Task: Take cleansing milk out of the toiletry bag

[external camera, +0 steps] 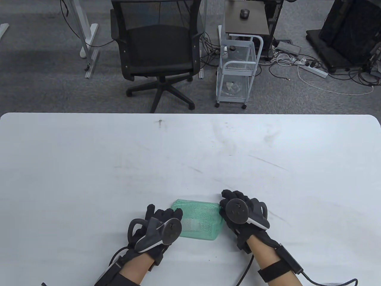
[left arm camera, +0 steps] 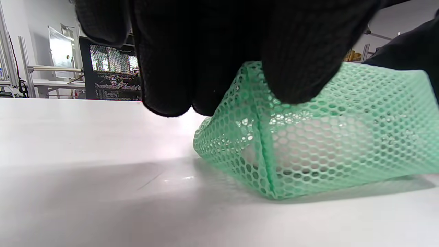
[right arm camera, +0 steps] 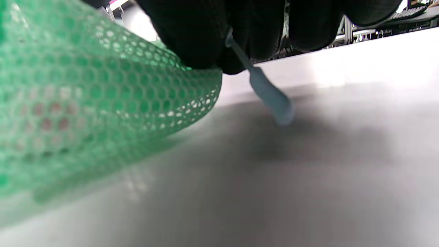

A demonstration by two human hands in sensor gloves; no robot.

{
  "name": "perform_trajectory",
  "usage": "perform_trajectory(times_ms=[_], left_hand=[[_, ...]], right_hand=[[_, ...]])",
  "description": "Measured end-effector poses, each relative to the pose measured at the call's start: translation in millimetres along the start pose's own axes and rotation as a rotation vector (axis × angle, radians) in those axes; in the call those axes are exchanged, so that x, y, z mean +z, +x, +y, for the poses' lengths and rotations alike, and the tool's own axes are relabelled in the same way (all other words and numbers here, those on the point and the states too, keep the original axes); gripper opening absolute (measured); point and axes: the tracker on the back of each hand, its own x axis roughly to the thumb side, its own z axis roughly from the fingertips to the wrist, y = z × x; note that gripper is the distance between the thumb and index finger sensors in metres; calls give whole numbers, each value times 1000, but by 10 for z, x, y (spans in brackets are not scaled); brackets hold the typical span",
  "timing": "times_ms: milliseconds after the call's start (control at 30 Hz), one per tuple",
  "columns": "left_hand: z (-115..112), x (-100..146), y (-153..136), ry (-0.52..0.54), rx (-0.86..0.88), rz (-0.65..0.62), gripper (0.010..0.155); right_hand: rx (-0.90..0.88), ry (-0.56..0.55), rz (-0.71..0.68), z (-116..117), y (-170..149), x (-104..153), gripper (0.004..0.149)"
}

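Note:
A green mesh toiletry bag (external camera: 198, 219) lies on the white table (external camera: 190, 155) near the front edge, between my hands. A pale bottle, likely the cleansing milk (external camera: 193, 223), shows through the mesh; it is a pinkish-white shape in the left wrist view (left arm camera: 325, 144). My left hand (external camera: 166, 214) grips the bag's left end; its fingers (left arm camera: 291, 68) pinch the mesh (left arm camera: 308, 154) at the top. My right hand (external camera: 226, 205) is at the bag's right end. Its fingers (right arm camera: 192, 37) pinch the top of a grey-blue zipper pull (right arm camera: 271, 97) that hangs beside the mesh (right arm camera: 85, 103).
The table stretches wide to the left, right and far side of the bag. Beyond its far edge stand a black office chair (external camera: 157, 50) and a white wire trolley (external camera: 236, 68) on the carpet.

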Motion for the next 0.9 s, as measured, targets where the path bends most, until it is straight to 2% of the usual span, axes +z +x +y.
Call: perform_trajectory(times_ms=[467,667,900], left_hand=[[194,63,-211,110,123,63,58],[196,55,-288,107,121,96,65],[143,11,-318,37,110,94,79]], right_hand=[[-54,-289,-173,-344,125,198,38],[-40,-333,-255,-428,227,290,38],[-17,-329,-339,-450,309,348,38]])
